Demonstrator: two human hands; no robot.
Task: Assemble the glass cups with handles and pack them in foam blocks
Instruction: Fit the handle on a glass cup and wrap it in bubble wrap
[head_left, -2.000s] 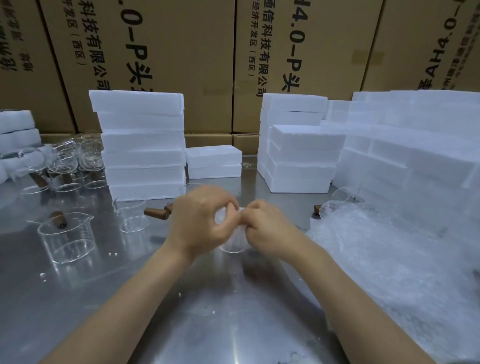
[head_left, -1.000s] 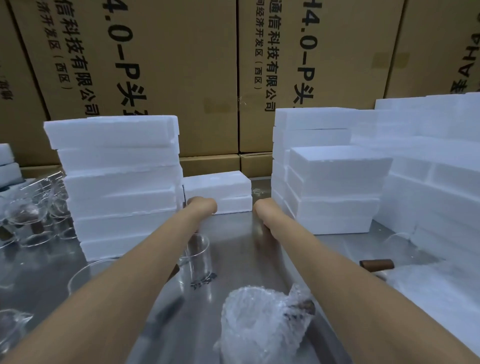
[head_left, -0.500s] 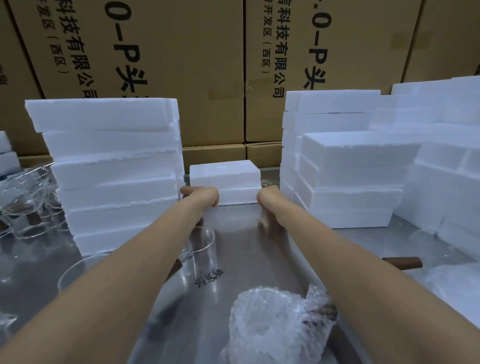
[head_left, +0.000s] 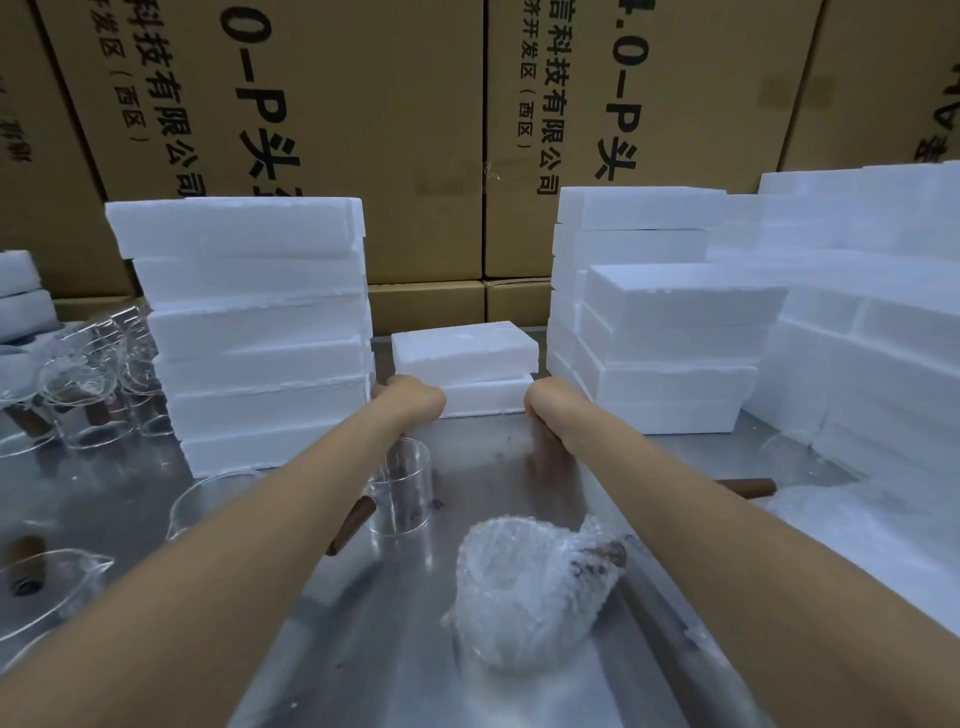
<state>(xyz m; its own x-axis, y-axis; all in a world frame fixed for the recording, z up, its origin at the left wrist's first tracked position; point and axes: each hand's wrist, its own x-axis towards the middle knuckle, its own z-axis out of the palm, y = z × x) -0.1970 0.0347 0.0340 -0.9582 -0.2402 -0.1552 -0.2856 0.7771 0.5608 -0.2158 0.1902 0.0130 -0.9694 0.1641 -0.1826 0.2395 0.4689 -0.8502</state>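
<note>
A cup wrapped in bubble wrap (head_left: 524, 577) lies on the steel table (head_left: 488, 457) between my forearms, its brown handle showing through the wrap. Beyond it, a low pile of two white foam blocks (head_left: 465, 345) sits at the back centre. My left hand (head_left: 410, 397) grips the left end of the lower foam block (head_left: 485, 397), and my right hand (head_left: 545, 405) grips its right end. The fingers of both hands are curled out of sight. A bare glass cup with a brown handle (head_left: 402, 488) stands just under my left forearm.
A tall foam stack (head_left: 249, 332) rises to the left of the hands and more stacks (head_left: 665, 353) to the right. Several glass cups (head_left: 78, 384) crowd the far left. Bubble-wrap sheets (head_left: 857, 545) and a loose handle (head_left: 743, 488) lie at the right. Cardboard boxes (head_left: 363, 130) wall the back.
Both hands let go of the bubble-wrapped cup, which now lies on the table, and reached forward to the ends of the low foam pile. Over the last half second they barely moved.
</note>
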